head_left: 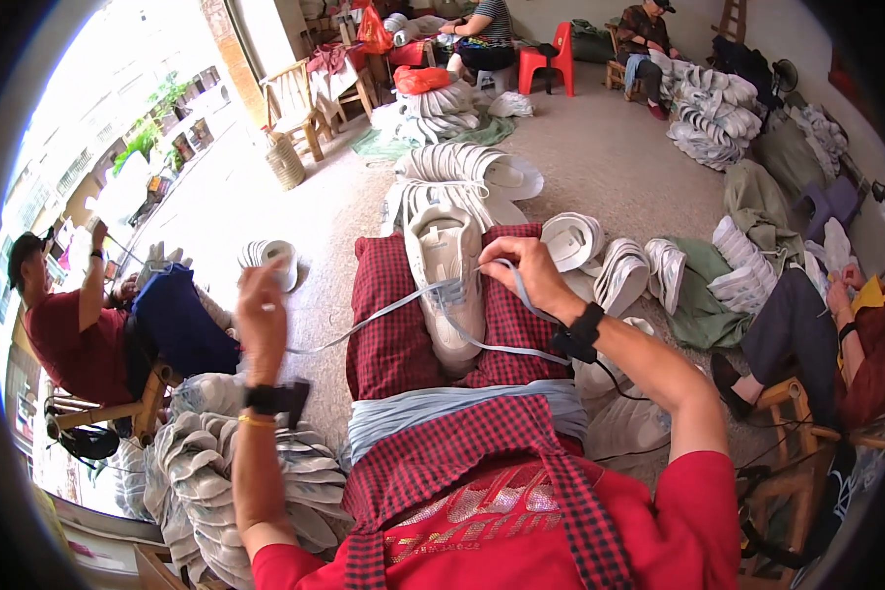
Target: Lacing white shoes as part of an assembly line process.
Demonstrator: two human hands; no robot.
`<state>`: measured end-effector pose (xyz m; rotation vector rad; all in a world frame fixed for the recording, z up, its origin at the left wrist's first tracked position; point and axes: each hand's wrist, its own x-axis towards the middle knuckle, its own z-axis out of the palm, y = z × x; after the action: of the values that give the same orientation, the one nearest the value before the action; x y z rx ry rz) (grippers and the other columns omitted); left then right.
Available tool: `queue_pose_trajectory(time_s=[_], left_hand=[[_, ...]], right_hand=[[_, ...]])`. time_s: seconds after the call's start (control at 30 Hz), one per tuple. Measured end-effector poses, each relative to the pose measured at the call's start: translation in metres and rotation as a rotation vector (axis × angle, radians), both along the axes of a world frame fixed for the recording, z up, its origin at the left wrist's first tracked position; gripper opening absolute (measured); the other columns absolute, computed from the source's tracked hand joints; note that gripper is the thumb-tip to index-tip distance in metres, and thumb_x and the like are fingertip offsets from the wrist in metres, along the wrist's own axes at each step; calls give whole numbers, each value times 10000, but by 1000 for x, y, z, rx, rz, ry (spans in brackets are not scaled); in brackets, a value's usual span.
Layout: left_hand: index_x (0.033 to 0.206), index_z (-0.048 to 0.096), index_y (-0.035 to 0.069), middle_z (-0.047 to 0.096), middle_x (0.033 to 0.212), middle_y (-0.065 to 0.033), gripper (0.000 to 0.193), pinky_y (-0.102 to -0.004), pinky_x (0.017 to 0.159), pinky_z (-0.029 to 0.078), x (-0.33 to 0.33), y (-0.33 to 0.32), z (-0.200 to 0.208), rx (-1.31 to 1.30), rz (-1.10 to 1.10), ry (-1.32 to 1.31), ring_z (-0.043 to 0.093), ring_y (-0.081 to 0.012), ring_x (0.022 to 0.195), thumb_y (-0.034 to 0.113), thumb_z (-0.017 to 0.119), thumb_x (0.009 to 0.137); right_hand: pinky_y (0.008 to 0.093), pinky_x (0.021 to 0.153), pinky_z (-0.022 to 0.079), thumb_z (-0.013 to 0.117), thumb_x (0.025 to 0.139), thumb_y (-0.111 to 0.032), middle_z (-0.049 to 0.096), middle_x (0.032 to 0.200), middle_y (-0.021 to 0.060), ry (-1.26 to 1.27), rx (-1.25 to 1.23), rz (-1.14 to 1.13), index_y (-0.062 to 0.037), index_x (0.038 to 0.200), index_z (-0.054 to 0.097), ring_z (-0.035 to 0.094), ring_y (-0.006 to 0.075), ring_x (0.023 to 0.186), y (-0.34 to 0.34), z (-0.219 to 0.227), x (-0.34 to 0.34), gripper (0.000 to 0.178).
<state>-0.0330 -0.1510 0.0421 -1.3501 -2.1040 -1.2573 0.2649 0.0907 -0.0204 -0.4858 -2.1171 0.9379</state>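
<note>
A white lace-up shoe (445, 324) lies lengthwise on my lap, its toe toward me, over the red-and-black checked apron (388, 324). A flat grey-blue shoelace (374, 317) comes out at its eyelets; one length runs left toward my left forearm, another loops off to the right. My right hand (521, 265) is closed in a pinch beside the shoe's opening, with the lace at its fingertips. Raised to the left, away from the shoe, is my left hand (263, 310). Motion blurs its fingers, so what they hold, if anything, does not show.
Stacked shoe uppers (216, 462) crowd my left side; more white uppers (619, 275) lie at my right knee. A nested row of uppers (452, 182) sits ahead. Seated people work at left, right and back. A red chair (547, 64) stands behind.
</note>
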Motion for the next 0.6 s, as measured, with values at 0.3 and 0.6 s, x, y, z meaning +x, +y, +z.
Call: queue_pose_trajectory(time_s=[0.3, 0.6], left_hand=[[1056, 763, 80, 625, 887, -70, 253, -290, 667, 485, 70, 84, -58, -82, -424, -212, 609, -161, 767, -5, 604, 879], [1000, 770, 48, 719, 877, -108, 198, -298, 725, 549, 85, 91, -69, 10, -346, -303, 700, -191, 775, 17, 660, 839]], right_hand=[[298, 696, 535, 739, 798, -66, 718, 809, 70, -45, 149, 63, -12, 892, 691, 690, 153, 749, 3, -2, -20, 119], [305, 598, 507, 778, 700, -73, 673, 733, 44, -279, -161, 180, -1, 867, 645, 620, 108, 658, 27, 6, -25, 226]])
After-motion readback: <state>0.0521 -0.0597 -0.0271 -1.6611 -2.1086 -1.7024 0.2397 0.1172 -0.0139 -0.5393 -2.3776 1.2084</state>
